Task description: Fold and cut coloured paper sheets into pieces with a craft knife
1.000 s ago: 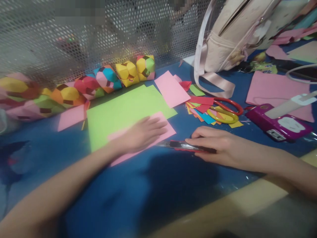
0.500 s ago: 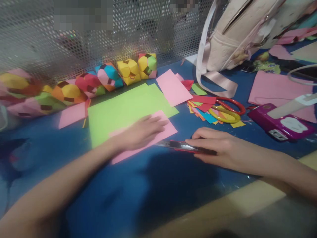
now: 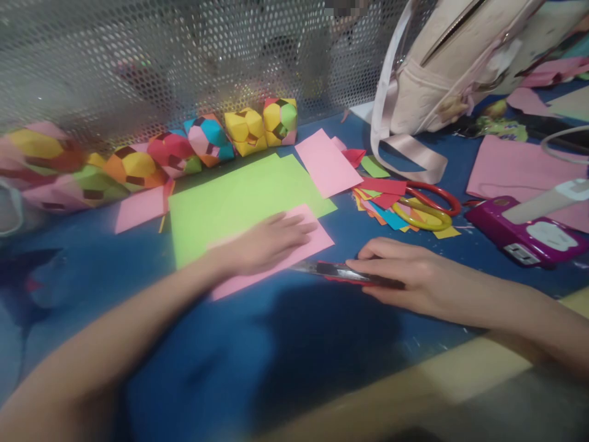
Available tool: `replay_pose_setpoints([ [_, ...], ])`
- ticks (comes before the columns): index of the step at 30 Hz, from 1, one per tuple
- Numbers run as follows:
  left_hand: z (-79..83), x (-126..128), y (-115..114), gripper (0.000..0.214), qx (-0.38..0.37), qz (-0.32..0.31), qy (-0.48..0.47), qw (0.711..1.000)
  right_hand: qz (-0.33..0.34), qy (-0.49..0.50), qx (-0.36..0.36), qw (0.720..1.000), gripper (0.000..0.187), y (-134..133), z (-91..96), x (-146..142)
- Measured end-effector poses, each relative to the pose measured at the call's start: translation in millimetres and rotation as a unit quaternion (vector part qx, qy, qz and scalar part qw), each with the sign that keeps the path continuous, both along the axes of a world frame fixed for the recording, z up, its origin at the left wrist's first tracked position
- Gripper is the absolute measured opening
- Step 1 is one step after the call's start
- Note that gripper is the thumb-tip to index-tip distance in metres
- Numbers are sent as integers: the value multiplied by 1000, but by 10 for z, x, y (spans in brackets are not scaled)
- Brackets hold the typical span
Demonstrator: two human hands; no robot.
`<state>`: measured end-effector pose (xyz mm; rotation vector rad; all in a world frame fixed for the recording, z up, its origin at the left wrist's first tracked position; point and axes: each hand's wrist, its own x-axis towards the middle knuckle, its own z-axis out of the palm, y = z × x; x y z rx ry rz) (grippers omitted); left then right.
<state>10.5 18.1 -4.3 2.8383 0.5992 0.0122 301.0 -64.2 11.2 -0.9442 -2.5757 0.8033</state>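
Blue counter (image 3: 322, 344): left hand (image 3: 262, 245), open, pressing pink sheet (image 3: 317, 236) at centre; right hand (image 3: 405, 279) gripping cutter (image 3: 331, 270) at sheet's lower-right edge. Sheet looking uncut; folded balls (image 3: 248, 130) sitting finished upper left.

pink sheet (image 3: 317, 236): middle hidden under left hand (image 3: 264, 245) | knife (image 3: 324, 269): handle hidden in right hand (image 3: 405, 276), blade tip blurred | bag (image 3: 442, 67): cut off at 1 o'clock | paper balls (image 3: 41, 166) at 9 o'clock: blurred (leftmost cropped) | scissors (image 3: 440, 195): blades under scraps (image 3: 386, 200) | mesh (image 3: 184, 61) at 12 o'clock: shapes behind unreadable
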Motion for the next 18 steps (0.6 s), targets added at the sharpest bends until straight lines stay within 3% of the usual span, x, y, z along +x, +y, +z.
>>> replay_pose_setpoints([
  [18, -9, 9, -10, 41, -13, 9, -19, 1000, 5, -6, 23, 1000, 25, -49, 2, -74],
])
